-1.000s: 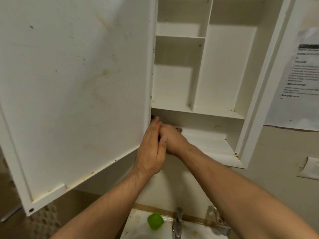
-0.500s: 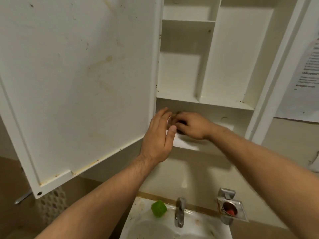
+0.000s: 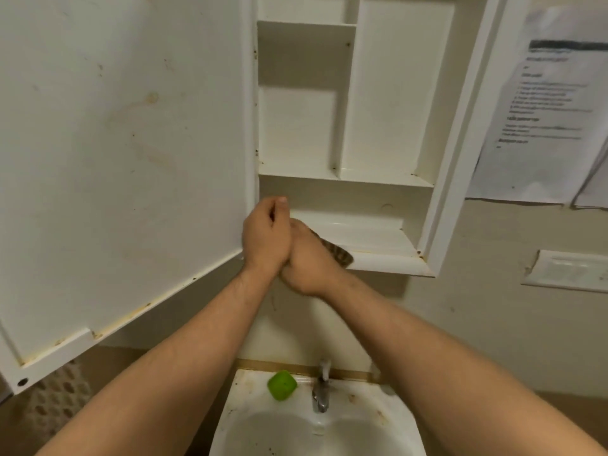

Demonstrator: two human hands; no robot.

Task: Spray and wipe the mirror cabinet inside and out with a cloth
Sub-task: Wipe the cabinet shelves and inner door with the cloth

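The white mirror cabinet [image 3: 388,93] hangs open, its stained door [image 3: 125,159] swung out to the left. Both my hands meet at the left end of the lowest shelf [image 3: 371,236]. My right hand [image 3: 307,264] is closed on a dark patterned cloth [image 3: 339,255], whose end pokes out to the right over the shelf's front lip. My left hand [image 3: 266,238] presses against the right one by the door's lower corner, with its fingers curled. Nothing shows inside the left hand. No spray bottle is in view.
Below the cabinet is a stained white sink [image 3: 237,390] with a metal tap [image 3: 320,390] and a green object [image 3: 282,385] on its rim. Printed papers [image 3: 546,110] hang on the wall at right above a white wall plate [image 3: 572,271]. A perforated basket [image 3: 56,406] sits lower left.
My right hand has come down and left from inside the lowest shelf to its front lip, and the cloth now shows. My left hand's fingers have curled from flat.
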